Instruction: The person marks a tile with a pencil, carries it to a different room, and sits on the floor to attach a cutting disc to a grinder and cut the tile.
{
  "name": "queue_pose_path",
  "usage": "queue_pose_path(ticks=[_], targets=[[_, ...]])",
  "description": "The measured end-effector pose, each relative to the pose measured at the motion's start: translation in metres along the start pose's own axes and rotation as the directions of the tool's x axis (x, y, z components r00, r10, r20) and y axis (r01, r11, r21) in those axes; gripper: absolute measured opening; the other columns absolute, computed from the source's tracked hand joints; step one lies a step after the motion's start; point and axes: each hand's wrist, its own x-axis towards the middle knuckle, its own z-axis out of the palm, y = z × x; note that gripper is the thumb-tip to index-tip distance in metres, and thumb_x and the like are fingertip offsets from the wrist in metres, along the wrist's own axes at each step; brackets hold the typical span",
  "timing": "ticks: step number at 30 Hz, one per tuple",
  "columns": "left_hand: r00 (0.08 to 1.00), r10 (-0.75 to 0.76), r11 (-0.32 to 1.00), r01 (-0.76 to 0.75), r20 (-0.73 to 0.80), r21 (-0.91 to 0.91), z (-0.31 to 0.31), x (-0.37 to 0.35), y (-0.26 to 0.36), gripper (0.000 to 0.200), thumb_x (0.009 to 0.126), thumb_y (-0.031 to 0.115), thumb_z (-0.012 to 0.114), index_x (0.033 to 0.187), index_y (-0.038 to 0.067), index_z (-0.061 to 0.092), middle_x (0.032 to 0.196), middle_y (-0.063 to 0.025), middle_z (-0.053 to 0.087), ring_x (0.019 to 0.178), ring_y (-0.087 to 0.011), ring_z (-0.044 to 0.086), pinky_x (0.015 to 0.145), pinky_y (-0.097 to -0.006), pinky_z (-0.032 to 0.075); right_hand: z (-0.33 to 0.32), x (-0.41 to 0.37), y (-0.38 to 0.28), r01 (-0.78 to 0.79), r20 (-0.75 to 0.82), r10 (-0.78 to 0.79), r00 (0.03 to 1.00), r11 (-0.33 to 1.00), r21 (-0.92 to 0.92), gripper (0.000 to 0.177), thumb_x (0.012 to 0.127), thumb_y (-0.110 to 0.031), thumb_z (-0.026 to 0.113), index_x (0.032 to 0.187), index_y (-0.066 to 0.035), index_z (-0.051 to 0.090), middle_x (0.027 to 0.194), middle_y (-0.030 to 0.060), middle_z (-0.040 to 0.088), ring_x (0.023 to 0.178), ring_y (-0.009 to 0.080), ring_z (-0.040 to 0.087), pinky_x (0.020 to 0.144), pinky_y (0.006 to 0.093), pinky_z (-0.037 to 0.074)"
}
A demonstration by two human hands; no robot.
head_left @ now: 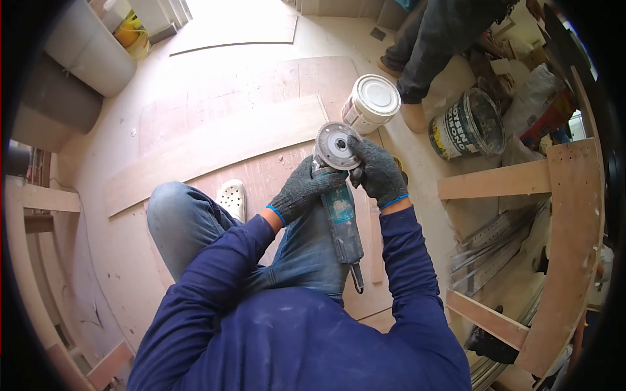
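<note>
An angle grinder [340, 215] with a teal-and-dark body lies along my thigh, its head pointing away from me. My left hand [301, 190], in a dark knit glove with a blue cuff, is wrapped around the grinder's neck. Fitted on the head, a round grey cutting disc [331, 154] faces up. My right hand [378, 169], gloved the same way, is closed at the disc's right side, its fingertips by the centre nut. Whether those fingers touch the nut itself is hard to see. The power cord [357, 279] leaves the grinder's rear end.
A lidded white bucket [372, 104] stands just beyond the disc. Plywood sheets [222, 153] lie on the floor. Another person's legs [433, 49] are at the upper right, near an open labelled bucket [466, 124]. A wooden frame [567, 254] borders the right side.
</note>
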Motion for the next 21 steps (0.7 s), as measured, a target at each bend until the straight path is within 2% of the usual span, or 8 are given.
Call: queue_pose_path(ticks=[2,4,6,7,9,10,13,21], targets=[[0.999,0.008,1.0,-0.008,-0.032,0.005,-0.003,-0.001,-0.006,0.058,0.086,0.03,0.079,0.132,0.002,0.055,0.119,-0.0079,0.065,0.106,-0.0156,0.062,0.095,-0.0323,0.051,0.006,0.001,-0.008,-0.211,0.134,0.191,0.972,0.965,0.153,0.031,0.097,-0.004,0.054,0.126,-0.002,0.064,0.106,0.0177,0.07,0.079,0.0242,0.068,0.066,0.0336,0.056],[0.998,0.016,1.0,-0.016,-0.068,0.007,-0.004,0.0,-0.011,0.057,0.085,0.032,0.079,0.129,0.002,0.057,0.116,-0.0081,0.067,0.103,-0.0153,0.063,0.093,-0.032,0.053,0.006,0.003,-0.013,-0.204,0.094,0.188,0.978,0.959,0.199,0.031,0.099,-0.007,0.051,0.126,-0.005,0.065,0.101,0.0155,0.069,0.075,0.0228,0.067,0.064,0.0332,0.056],[1.0,0.028,1.0,-0.028,-0.013,-0.01,-0.006,0.002,-0.014,0.06,0.085,0.031,0.08,0.132,0.002,0.054,0.119,-0.0086,0.065,0.105,-0.0157,0.062,0.094,-0.0322,0.052,-0.003,0.011,-0.023,-0.484,0.322,0.411,0.853,0.854,0.191,0.03,0.099,-0.009,0.053,0.125,-0.01,0.068,0.095,0.0121,0.068,0.072,0.0214,0.066,0.062,0.0333,0.055],[1.0,0.027,1.0,-0.027,-0.011,-0.01,-0.005,0.002,-0.012,0.06,0.085,0.031,0.08,0.132,0.002,0.054,0.119,-0.0086,0.065,0.105,-0.0157,0.062,0.094,-0.0322,0.052,-0.001,0.009,-0.022,-0.485,0.321,0.413,0.853,0.854,0.19,0.03,0.099,-0.009,0.053,0.125,-0.01,0.068,0.095,0.0121,0.068,0.072,0.0214,0.066,0.062,0.0333,0.055],[1.0,0.008,0.999,-0.009,-0.024,-0.049,-0.003,0.0,-0.009,0.062,0.084,0.03,0.081,0.132,0.002,0.054,0.12,-0.0089,0.065,0.106,-0.016,0.062,0.095,-0.0323,0.052,0.006,0.001,-0.018,-0.3,0.191,0.272,0.943,0.943,0.142,0.03,0.097,-0.01,0.055,0.123,-0.015,0.07,0.088,0.01,0.065,0.069,0.02,0.064,0.059,0.0324,0.054],[1.0,0.006,0.999,-0.007,-0.021,-0.048,-0.005,0.002,-0.012,0.062,0.084,0.03,0.081,0.132,0.002,0.054,0.12,-0.0089,0.065,0.106,-0.016,0.062,0.095,-0.0323,0.052,0.007,0.0,-0.017,-0.302,0.189,0.274,0.943,0.943,0.141,0.03,0.097,-0.01,0.055,0.123,-0.015,0.07,0.088,0.01,0.065,0.069,0.02,0.064,0.059,0.0324,0.054],[1.0,0.014,1.0,-0.014,0.007,-0.019,-0.008,0.004,-0.019,0.061,0.084,0.03,0.081,0.131,0.002,0.054,0.119,-0.0085,0.065,0.107,-0.0161,0.061,0.095,-0.0323,0.052,0.007,-0.001,-0.017,-0.444,0.263,0.398,0.879,0.884,0.145,0.032,0.094,-0.009,0.056,0.121,-0.015,0.071,0.086,0.0094,0.064,0.067,0.0195,0.063,0.056,0.0318,0.054],[1.0,0.02,1.0,-0.019,0.008,-0.014,-0.005,0.004,-0.014,0.057,0.086,0.029,0.08,0.13,0.003,0.056,0.119,-0.0077,0.065,0.107,-0.0151,0.061,0.096,-0.0321,0.051,0.006,0.005,-0.02,-0.267,0.168,0.265,0.95,0.964,-0.007,0.037,0.089,-0.005,0.06,0.121,-0.019,0.071,0.086,0.0099,0.064,0.068,0.0223,0.063,0.059,0.0336,0.055]])
